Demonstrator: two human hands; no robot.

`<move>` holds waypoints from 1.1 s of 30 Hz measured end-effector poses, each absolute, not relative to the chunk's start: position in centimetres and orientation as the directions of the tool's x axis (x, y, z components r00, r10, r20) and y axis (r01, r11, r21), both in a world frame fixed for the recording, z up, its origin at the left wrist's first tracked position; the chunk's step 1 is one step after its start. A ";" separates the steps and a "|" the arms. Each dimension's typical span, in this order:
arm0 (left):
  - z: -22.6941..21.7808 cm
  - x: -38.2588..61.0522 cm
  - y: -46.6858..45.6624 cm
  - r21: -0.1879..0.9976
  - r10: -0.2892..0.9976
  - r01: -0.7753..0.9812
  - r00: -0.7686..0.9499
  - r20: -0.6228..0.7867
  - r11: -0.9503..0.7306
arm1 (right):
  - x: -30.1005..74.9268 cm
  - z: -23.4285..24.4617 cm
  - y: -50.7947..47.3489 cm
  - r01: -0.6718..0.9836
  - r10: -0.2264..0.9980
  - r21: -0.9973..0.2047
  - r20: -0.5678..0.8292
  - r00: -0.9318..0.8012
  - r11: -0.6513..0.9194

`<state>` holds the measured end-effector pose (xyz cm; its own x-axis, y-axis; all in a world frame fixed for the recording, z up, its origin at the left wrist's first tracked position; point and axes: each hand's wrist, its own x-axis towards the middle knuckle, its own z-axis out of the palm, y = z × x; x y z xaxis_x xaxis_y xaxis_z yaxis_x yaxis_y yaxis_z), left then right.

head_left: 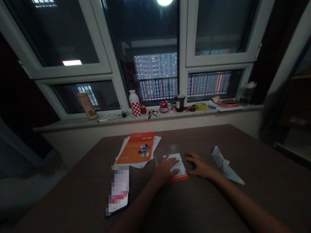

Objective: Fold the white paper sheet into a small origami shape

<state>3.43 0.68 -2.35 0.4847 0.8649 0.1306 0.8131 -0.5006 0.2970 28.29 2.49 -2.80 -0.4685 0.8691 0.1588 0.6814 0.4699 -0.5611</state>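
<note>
We had both hands down on a small folded sheet (176, 158), white with a red strip along its near edge. It lay on the dark table (218, 204) directly under our palms. Our left hand (164, 169) lay flat and open across the sheet's left half, fingers spread and clamping nothing. Our right hand (198, 165) was open too, fingers arched, their tips at the sheet's right edge. We judged the step in hand to be pressing the fold flat. Any further crease would have called for one hand to pin the sheet while the other ran along the edge (thin paper slides easily on a smooth top). We could read no print on the sheet itself. Just beyond the left hand lay an orange booklet (138, 148) on white pages. Its head showed the pale letters "AE" beside characters too small to read. Nearer us, left of the left forearm, lay a phone (118, 191) with its screen blurred out. Right of the right hand sat a crumpled printed paper (224, 166), its text illegible. Well beyond, on the windowsill (73, 123), stood a white bottle with a red check band (134, 103) and a yellow tape roll (201, 106).
</note>
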 end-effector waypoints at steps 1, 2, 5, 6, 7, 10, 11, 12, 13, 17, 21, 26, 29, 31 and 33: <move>-2.3 3.4 0.8 0.291 0.868 0.818 0.481 0.125 -0.495 | 28.3 -2.7 2.4 0.681 0.870 -0.562 0.160 -0.467 0.469; -2.3 3.4 0.8 0.287 0.872 0.824 0.474 0.121 -0.488 | 28.2 -2.7 2.4 0.681 0.870 -0.563 0.161 -0.466 0.469; -2.4 3.4 1.0 0.294 0.886 0.836 0.447 0.121 -0.463 | 28.1 -2.5 2.3 0.684 0.868 -0.556 0.159 -0.470 0.472; -2.4 3.4 1.1 0.299 0.889 0.837 0.441 0.126 -0.458 | 28.1 -2.4 2.2 0.687 0.868 -0.554 0.156 -0.471 0.471; -2.5 3.4 1.1 0.302 0.890 0.838 0.438 0.129 -0.455 | 28.0 -2.3 2.2 0.689 0.870 -0.552 0.154 -0.469 0.469; -2.6 3.4 1.2 0.290 0.894 0.846 0.431 0.125 -0.448 | 28.0 -2.2 2.1 0.693 0.871 -0.548 0.157 -0.465 0.469; -2.6 3.4 1.3 0.283 0.896 0.850 0.427 0.121 -0.443 | 28.0 -2.3 2.1 0.693 0.870 -0.545 0.162 -0.466 0.472; -2.7 3.4 1.3 0.277 0.899 0.855 0.422 0.118 -0.438 | 28.0 -2.4 2.1 0.693 0.869 -0.542 0.167 -0.466 0.476; -2.7 3.4 1.4 0.273 0.903 0.861 0.414 0.116 -0.430 | 28.0 -2.5 2.2 0.693 0.867 -0.538 0.172 -0.467 0.480; -2.8 3.2 1.6 0.270 0.916 0.876 0.379 0.128 -0.400 | 28.1 -2.8 2.3 0.700 0.864 -0.523 0.171 -0.474 0.487; -2.8 3.0 1.7 0.259 0.911 0.874 0.389 0.135 -0.412 | 28.0 -2.6 2.1 0.707 0.867 -0.518 0.164 -0.471 0.482; -2.8 2.8 1.4 0.269 0.903 0.862 0.408 0.138 -0.430 | 28.2 -2.4 1.9 0.677 0.865 -0.556 0.182 -0.467 0.482; -2.5 2.8 1.1 0.273 0.897 0.855 0.424 0.122 -0.441 | 28.4 -2.7 2.0 0.625 0.855 -0.599 0.225 -0.468 0.500; -2.3 2.9 1.0 0.273 0.896 0.854 0.429 0.115 -0.444 | 28.4 -2.8 2.1 0.602 0.838 -0.600 0.250 -0.484 0.527; -2.1 2.9 0.9 0.274 0.896 0.853 0.428 0.121 -0.445 | 28.4 -2.8 2.1 0.596 0.827 -0.590 0.259 -0.499 0.545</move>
<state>2.89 0.86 -2.11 0.4279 0.8957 0.1214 0.8529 -0.4445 0.2738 28.43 2.09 -2.80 -0.4992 0.8268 0.2594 0.5956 0.5448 -0.5903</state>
